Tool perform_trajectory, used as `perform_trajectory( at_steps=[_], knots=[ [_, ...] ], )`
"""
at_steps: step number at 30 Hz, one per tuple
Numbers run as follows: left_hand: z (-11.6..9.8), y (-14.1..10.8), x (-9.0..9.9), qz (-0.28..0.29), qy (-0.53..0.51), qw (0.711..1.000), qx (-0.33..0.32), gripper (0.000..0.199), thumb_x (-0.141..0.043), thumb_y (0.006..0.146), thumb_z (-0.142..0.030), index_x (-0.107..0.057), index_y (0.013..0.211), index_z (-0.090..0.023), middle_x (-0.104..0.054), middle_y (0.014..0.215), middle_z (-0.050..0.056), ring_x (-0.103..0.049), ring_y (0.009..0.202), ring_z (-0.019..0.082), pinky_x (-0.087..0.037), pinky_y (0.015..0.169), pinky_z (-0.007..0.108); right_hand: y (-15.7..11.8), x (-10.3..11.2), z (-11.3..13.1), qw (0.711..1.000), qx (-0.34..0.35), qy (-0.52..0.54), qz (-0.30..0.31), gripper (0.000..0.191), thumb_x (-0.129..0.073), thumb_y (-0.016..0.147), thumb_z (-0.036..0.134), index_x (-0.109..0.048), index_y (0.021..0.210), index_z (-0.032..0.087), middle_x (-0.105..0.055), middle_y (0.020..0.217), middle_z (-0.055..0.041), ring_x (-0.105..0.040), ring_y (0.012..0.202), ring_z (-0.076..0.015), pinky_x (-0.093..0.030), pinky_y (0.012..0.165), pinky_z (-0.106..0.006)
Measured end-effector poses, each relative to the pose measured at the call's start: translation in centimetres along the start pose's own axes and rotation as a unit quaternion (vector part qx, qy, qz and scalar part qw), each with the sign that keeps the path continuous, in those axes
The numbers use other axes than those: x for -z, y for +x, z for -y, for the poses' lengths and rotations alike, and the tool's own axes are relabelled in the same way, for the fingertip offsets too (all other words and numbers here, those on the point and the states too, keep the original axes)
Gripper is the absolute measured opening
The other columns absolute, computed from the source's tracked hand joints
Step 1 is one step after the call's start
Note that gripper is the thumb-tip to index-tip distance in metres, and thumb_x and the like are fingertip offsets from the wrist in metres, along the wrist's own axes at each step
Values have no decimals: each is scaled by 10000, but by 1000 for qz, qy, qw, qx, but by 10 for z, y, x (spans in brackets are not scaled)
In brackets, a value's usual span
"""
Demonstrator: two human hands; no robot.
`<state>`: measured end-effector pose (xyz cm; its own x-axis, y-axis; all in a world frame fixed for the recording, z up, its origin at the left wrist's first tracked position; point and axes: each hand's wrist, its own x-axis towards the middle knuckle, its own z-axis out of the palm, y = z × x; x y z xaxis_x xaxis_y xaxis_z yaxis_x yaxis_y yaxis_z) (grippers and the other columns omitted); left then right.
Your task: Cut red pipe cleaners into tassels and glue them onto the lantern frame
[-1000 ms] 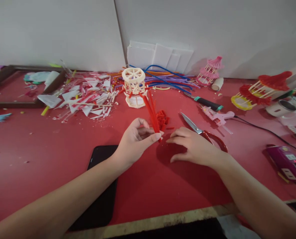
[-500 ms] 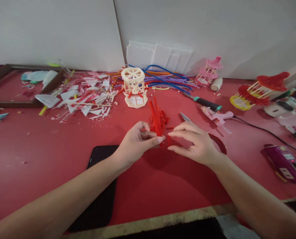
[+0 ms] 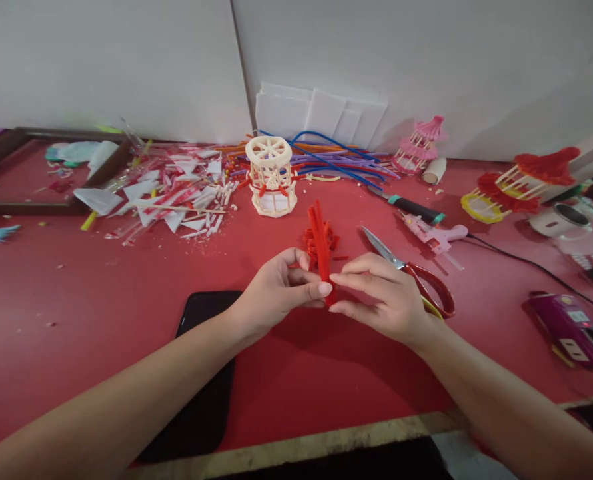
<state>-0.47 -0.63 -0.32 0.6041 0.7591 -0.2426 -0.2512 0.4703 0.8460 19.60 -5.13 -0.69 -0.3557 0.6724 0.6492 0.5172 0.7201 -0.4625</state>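
My left hand [image 3: 286, 287] is closed, thumb against fingers, on a bundle of red pipe cleaners [image 3: 319, 240] that stand nearly upright. The fingertips of my right hand [image 3: 384, 293] pinch red pipe cleaner at the bundle's lower end, touching it from the right; a short piece there is hard to tell from the rest. Behind the bundle lies a pile of short cut red pieces [image 3: 330, 241] on the red table. Scissors [image 3: 384, 247] with red handles lie partly under my right hand, blades pointing away to the left.
A cream stick-built tower [image 3: 269, 177] stands behind the pile. Paper and straw scraps [image 3: 176, 193] spread to its left. A black phone-like slab [image 3: 204, 400] lies under my left forearm. At right are a pink glue gun [image 3: 434, 233] with cord and a purple device [image 3: 571, 327].
My right hand has brought the short red piece left against the bundle's lower end. It has also shifted down slightly, showing more of the scissors. My left hand keeps its hold.
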Motion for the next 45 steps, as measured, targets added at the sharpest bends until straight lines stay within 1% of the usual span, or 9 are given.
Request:
perform_trajectory(
  at_steps=[9, 14, 18, 21, 26, 29, 34, 40, 45],
  knots=[
    [1, -2, -2, 4, 11, 1000, -17, 401, -827, 727, -127, -443, 825, -179, -721, 665, -45, -661, 584, 54, -520, 591, 143, -2, -4, 2, 1000, 6, 0, -3, 300, -759, 833, 253, -684, 1111, 171, -685, 933, -73, -644, 871, -174, -556, 789, -323],
    [0, 0, -2, -20, 2, 997, -76, 378, -818, 731, -107, -452, 795, -176, -715, 687, -43, -672, 636, 58, -529, 653, 152, -1, -5, 7, 987, -140, 75, -14, 291, -791, 799, 316, -691, 1039, 185, -712, 922, -57, -664, 827, -161, -556, 763, -295],
    [-1, 0, -2, -30, 1, 995, -99, 365, -817, 728, -104, -469, 807, -178, -709, 698, -38, -697, 672, 99, -570, 702, 217, 1, -5, 10, 909, -303, 283, 49, 259, -619, 920, 437, -710, 910, 195, -741, 809, -39, -684, 735, -147, -547, 674, -278],
    [0, -1, -2, 3, 13, 996, -91, 348, -793, 759, -121, -457, 821, -185, -724, 697, -13, -699, 630, 130, -581, 640, 254, 2, -9, 11, 845, -365, 380, 94, 360, -579, 929, 493, -715, 810, 182, -734, 708, -38, -660, 628, -126, -523, 605, -263],
    [0, -2, -2, 16, 21, 996, -80, 314, -797, 757, -135, -487, 790, -173, -713, 674, -26, -685, 580, 115, -559, 594, 224, 3, -17, 15, 804, -413, 421, 72, 311, -699, 838, 480, -667, 749, 183, -688, 613, -2, -601, 535, -99, -478, 525, -234],
    [1, -2, -2, -16, 35, 996, -85, 300, -812, 738, -135, -515, 694, -154, -718, 678, -23, -680, 620, 79, -529, 614, 161, 3, -20, 19, 824, -417, 381, 49, 327, -681, 846, 472, -622, 692, 190, -653, 573, 13, -576, 515, -94, -474, 522, -230],
    [4, -2, -3, -60, 110, 985, -122, 94, -775, 786, -202, -692, 793, -158, -786, 878, 36, -738, 860, 150, -572, 801, 233, 3, -23, 22, 896, -390, 214, 20, 267, -613, 895, 375, -617, 704, 187, -662, 607, -4, -573, 529, -107, -446, 498, -223],
    [8, -4, -6, -83, 195, 966, -149, 155, -781, 774, -211, -770, 927, -187, -795, 982, 50, -739, 918, 185, -586, 866, 281, 1, -27, 22, 959, -281, 40, -6, 214, -568, 894, 241, -591, 687, 193, -618, 569, 14, -512, 476, -92, -401, 468, -209],
    [6, -4, -3, -76, 197, 967, -144, 110, -775, 783, -212, -780, 888, -183, -800, 939, 48, -744, 899, 183, -587, 868, 281, 0, -28, 18, 982, -190, -19, -2, 161, -577, 908, 219, -611, 753, 193, -660, 626, 3, -574, 523, -107, -452, 521, -216]
  ],
)
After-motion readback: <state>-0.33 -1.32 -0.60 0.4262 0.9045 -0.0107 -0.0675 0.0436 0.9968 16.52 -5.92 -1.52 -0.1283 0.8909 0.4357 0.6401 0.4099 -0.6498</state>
